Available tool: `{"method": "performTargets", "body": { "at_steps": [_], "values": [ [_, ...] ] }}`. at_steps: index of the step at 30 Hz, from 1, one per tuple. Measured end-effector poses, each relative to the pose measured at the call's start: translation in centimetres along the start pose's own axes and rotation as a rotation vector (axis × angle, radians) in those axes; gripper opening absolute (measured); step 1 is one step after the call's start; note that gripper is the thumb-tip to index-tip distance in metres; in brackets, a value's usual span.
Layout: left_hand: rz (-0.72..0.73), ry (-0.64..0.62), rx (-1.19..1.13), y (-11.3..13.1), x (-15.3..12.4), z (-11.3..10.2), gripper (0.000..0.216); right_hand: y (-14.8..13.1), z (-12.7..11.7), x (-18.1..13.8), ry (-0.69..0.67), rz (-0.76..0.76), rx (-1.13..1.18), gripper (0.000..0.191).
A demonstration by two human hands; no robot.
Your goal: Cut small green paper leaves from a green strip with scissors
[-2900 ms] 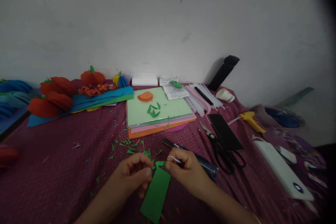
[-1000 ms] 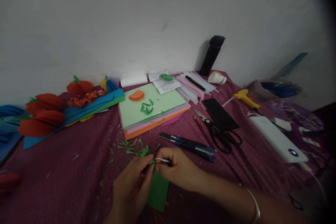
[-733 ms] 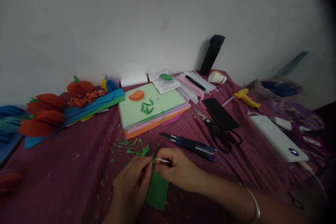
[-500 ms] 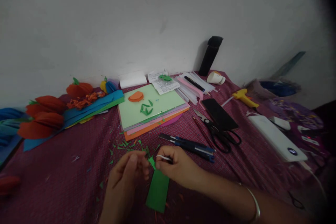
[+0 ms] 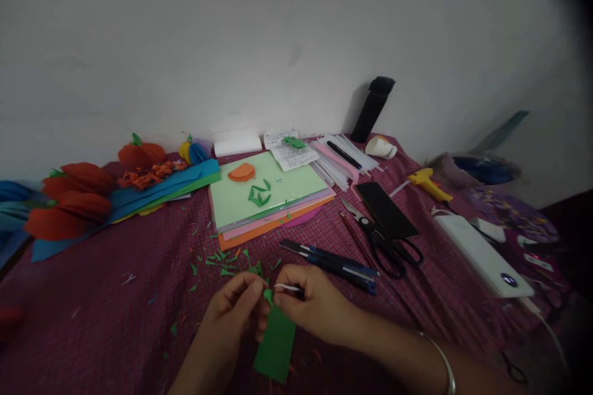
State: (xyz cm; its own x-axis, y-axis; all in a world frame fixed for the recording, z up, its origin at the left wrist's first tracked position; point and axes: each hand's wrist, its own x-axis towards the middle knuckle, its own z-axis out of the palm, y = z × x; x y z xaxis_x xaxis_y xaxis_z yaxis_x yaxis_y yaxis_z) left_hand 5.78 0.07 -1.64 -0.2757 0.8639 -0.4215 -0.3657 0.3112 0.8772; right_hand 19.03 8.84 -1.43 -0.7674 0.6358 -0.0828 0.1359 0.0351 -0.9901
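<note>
My left hand (image 5: 238, 308) is closed, thumb and fingers pinched at the narrow top end of a green paper piece (image 5: 275, 345). The broad part of that paper hangs down between my hands. Close beside it, my right hand (image 5: 310, 302) is closed round a small thing with a thin white curved edge (image 5: 288, 287) and a dark part. Fingers hide most of it, so its kind is unclear. Green paper scraps (image 5: 227, 259) lie scattered just beyond my fingertips.
Beyond my hands are a blue utility knife (image 5: 343, 265), black-handled scissors (image 5: 382, 244), a phone (image 5: 386, 210) and stacked coloured paper (image 5: 273, 188). Orange paper pumpkins (image 5: 69, 216) sit at left. A white power bank (image 5: 482, 253), yellow glue gun (image 5: 430, 184) and black bottle (image 5: 373, 110) stand rightward.
My left hand has moved right and its fingers have closed on the top of the green paper. My right hand stays close by, still holding the small white-edged thing. The view has shifted slightly.
</note>
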Motion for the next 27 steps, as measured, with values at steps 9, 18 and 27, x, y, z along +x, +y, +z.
{"method": "performTargets", "body": {
  "at_steps": [9,18,27],
  "values": [
    [0.022,-0.098,-0.003,0.3,-0.5,-0.5,0.028,-0.4,-9.3,6.7,0.436,0.037,-0.398,0.023],
    [0.07,-0.112,0.101,0.5,-0.2,-1.4,0.031,1.2,-13.3,12.8,0.368,0.137,-0.796,0.03],
    [0.064,-0.133,0.13,0.9,-0.3,-1.0,0.032,1.0,-11.2,10.3,0.162,-0.007,-0.997,0.018]
  ]
}}
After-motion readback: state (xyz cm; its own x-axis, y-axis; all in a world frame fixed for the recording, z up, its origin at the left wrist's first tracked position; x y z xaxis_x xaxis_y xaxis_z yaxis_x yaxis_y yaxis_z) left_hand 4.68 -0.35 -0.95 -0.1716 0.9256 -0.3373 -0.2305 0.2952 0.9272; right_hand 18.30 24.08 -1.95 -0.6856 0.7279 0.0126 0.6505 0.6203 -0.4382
